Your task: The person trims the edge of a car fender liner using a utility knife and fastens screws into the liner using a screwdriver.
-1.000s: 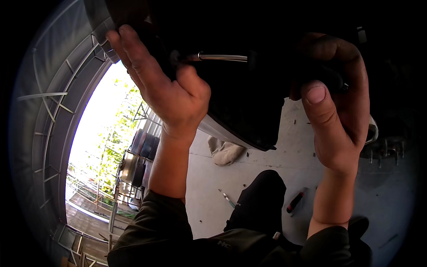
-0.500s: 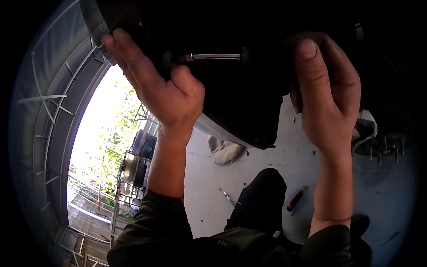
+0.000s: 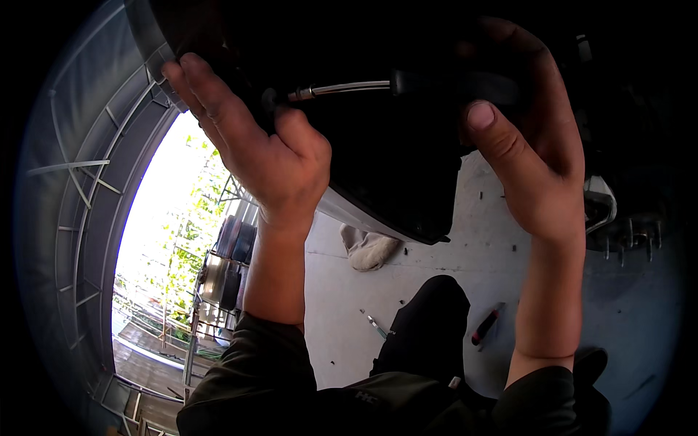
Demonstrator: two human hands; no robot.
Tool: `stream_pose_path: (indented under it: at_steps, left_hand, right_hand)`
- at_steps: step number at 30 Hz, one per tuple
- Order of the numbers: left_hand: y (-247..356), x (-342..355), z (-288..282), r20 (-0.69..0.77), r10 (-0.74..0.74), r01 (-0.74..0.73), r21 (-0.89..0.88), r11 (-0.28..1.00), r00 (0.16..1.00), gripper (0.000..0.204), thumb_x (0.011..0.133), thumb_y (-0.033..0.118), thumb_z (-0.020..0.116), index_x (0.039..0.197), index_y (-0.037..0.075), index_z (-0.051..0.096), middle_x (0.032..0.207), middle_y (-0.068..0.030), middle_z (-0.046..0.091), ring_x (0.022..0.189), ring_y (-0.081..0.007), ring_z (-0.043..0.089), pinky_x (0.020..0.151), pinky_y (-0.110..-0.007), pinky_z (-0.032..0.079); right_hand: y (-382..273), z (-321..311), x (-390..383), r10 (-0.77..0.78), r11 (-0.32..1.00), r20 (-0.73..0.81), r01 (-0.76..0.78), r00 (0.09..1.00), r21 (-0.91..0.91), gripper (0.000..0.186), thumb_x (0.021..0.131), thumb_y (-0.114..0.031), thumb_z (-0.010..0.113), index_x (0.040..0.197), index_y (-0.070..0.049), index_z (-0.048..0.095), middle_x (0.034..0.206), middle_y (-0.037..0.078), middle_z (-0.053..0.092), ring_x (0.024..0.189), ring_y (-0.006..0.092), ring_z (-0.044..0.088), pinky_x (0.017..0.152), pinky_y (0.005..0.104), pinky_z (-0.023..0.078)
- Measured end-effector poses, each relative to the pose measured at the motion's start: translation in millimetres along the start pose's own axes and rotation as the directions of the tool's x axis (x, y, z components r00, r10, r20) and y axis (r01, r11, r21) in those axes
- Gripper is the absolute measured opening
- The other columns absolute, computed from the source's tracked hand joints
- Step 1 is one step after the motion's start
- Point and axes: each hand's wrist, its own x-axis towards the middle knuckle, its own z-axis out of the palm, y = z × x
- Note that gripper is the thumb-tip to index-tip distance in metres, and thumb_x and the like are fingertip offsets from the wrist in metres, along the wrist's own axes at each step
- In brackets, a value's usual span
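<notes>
A nut driver [image 3: 356,86] with a bright metal shaft and dark handle lies almost level against a black panel [image 3: 392,167]. Its socket end meets a small round dark part [image 3: 270,99] beside my left thumb. My left hand [image 3: 269,152] rests at the panel's left edge, fingers stretched out, thumb bent close under the socket end. Around the driver's handle, my right hand [image 3: 542,145] is spread, thumb below and fingers above, with a gap over the handle. Deep shadow hides whether the palm touches it.
Below the panel, a pale cloth shoe or glove-like item [image 3: 367,249] lies on the grey floor [image 3: 342,305]. A red-and-black tool [image 3: 486,327] and a slim pen-like tool [image 3: 374,325] lie by my knee [image 3: 429,312]. A hub with studs [image 3: 631,236] stands at right; shelving [image 3: 222,269] at left.
My right hand has loosened from around the driver's handle, its thumb dropping below and fingers lifting, so more of the handle shows. My left hand has barely moved.
</notes>
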Motion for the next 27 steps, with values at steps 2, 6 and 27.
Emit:
stream_pose_path:
  at_steps: [2,6,27]
  left_hand:
    - [1,0,1,-0.009,0.015,-0.016,-0.008,1.000,1.000,0.093,0.086,0.007,0.051,0.169,-0.001,0.009,0.172,-0.0354,0.009,0.161,-0.0521,0.010,0.130,-0.057,0.018]
    - [7,0,-1,-0.003,-0.032,0.032,0.006,0.999,0.999,0.092,0.086,0.006,0.051,0.168,-0.004,0.010,0.171,-0.0351,0.013,0.161,-0.0503,0.012,0.131,-0.054,0.017]
    - [3,-2,0,0.005,-0.018,0.018,0.018,1.000,1.000,0.092,0.088,0.009,0.051,0.169,-0.002,0.008,0.172,-0.0353,0.010,0.161,-0.0511,0.008,0.131,-0.056,0.016]
  right_hand:
    - [8,-6,2,0.013,1.000,-0.060,-0.012,0.998,0.006,0.038,0.107,-0.032,0.067,0.133,-0.004,0.065,0.089,-0.001,0.071,0.055,0.0000,0.049,0.048,0.0189,0.038]
    - [-7,-21,2,0.463,0.883,0.131,-0.469,0.876,0.015,0.052,0.104,-0.035,0.071,0.143,-0.002,0.058,0.109,0.005,0.073,0.072,0.0052,0.062,0.055,0.0194,0.045]
    - [4,-21,-1,0.240,0.968,0.181,-0.249,0.954,0.033,0.052,0.105,-0.035,0.069,0.144,-0.003,0.059,0.112,0.006,0.072,0.065,0.0036,0.058,0.054,0.0195,0.044]
